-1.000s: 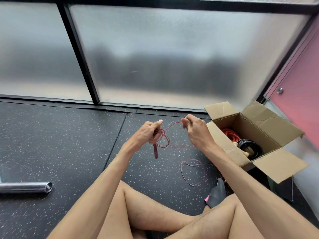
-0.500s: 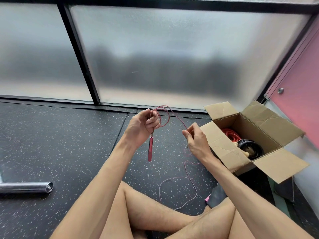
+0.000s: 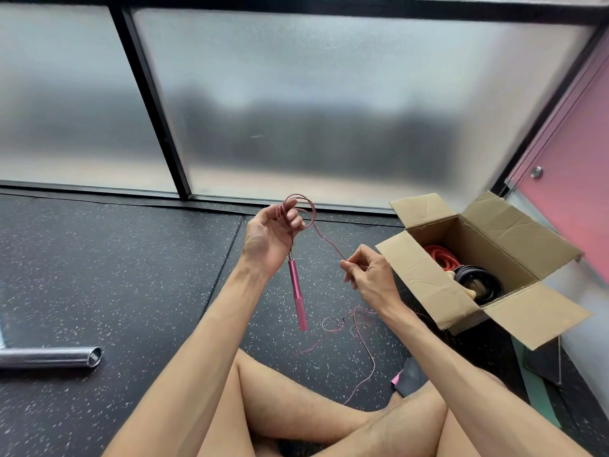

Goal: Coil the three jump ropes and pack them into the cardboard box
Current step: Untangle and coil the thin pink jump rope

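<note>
My left hand (image 3: 270,239) is raised and grips several loops of a thin pink jump rope (image 3: 326,245); its pink metal handle (image 3: 297,295) hangs straight down below the hand. My right hand (image 3: 370,275) pinches the same cord lower and to the right, and the cord runs taut between the two hands. The loose rest of the cord lies in curls on the floor by my knees. The open cardboard box (image 3: 425,278) stands to the right, holding a coiled red rope (image 3: 440,257) and a coiled black rope (image 3: 478,282).
I sit cross-legged on black speckled rubber flooring. A chrome tube (image 3: 49,357) lies at the left. A black and pink object (image 3: 408,377) lies by my right knee. Frosted glass panels stand ahead and a pink wall at the right.
My left hand rose with the loops, letting the handle dangle. My right hand slid down and right along the cord, drawing it taut, and the slack on the floor shifted.
</note>
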### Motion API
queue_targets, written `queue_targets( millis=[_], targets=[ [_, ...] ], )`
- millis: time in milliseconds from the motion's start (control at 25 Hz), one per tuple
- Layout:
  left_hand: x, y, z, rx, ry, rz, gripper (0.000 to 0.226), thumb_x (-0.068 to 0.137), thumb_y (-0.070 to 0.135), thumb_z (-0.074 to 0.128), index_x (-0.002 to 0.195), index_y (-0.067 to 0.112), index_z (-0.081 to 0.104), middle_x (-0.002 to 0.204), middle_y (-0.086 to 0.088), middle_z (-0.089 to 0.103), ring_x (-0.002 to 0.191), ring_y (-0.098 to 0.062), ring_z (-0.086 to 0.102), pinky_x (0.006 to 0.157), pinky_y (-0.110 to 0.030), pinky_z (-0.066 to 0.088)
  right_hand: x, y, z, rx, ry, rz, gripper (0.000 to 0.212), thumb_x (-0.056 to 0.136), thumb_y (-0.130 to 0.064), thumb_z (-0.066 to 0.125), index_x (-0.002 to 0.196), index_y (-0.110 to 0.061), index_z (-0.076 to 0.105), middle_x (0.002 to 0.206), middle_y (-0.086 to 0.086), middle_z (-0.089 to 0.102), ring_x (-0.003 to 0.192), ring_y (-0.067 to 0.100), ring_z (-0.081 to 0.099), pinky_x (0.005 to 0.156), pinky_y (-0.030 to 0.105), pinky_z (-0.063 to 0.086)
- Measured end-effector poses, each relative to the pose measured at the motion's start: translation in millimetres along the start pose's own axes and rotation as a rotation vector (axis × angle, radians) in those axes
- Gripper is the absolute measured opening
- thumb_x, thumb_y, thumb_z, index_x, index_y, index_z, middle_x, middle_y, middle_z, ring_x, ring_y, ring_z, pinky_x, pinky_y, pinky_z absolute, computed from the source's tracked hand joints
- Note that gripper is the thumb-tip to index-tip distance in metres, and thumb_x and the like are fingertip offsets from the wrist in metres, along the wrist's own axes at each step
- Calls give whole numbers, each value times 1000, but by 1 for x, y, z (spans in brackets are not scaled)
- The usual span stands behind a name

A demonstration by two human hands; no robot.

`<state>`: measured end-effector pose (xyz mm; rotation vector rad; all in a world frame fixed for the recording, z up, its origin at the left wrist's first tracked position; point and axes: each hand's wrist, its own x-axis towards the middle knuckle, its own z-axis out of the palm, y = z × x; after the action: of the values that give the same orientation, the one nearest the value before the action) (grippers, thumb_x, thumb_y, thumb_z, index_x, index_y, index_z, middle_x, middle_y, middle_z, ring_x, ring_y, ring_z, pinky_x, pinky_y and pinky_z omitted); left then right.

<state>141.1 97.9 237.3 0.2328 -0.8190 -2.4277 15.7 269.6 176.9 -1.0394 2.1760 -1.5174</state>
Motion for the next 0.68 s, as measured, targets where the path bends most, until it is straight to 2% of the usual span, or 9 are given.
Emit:
queue_targets(
  millis=[120,240,320,440,560,680],
  targets=[
    [8,-12,4,239,60,158,37,108,15,29,111,-4,61,86,-12,72,80,-25,71,84,-33,57,-4,-2,9,57,-222,83,24,94,-6,65,73,-12,54,54,4,61,43,19,48,41,25,38],
    [13,-25,-3,670,125,329,31,109,12,33,113,-5,58,86,-12,75,80,-26,74,83,-36,59,-7,-12,18,36,-370,155,22,97,-10,62,77,-12,53,52,5,54,42,18,43,39,22,34],
    [10,-32,-14,984,141,406,28,108,13,36,112,-2,59,85,-10,74,78,-22,74,81,-35,59,-6,-19,18,-28,-381,136,22,97,-16,62,78,-13,53,53,3,55,44,15,43,43,23,35],
    [3,-37,-28,1380,113,477,22,107,15,40,104,5,60,81,-6,72,72,-15,71,69,-27,56,-4,-30,12,-192,-369,67,24,96,-25,64,75,-19,54,59,-3,58,50,11,47,52,25,38],
    [3,-35,-43,1654,88,515,22,106,17,41,94,7,57,76,-4,67,64,-17,64,60,-36,53,-5,-37,4,-372,-334,-6,23,93,-33,67,76,-22,56,63,-8,59,56,8,49,58,26,39],
    [-4,-34,-51,1846,33,437,20,106,20,40,90,13,51,73,2,57,57,-9,52,54,-31,41,-5,-42,-6,-456,-309,-48,18,92,-34,67,82,-23,58,69,-8,63,61,7,54,61,26,43]
  ],
)
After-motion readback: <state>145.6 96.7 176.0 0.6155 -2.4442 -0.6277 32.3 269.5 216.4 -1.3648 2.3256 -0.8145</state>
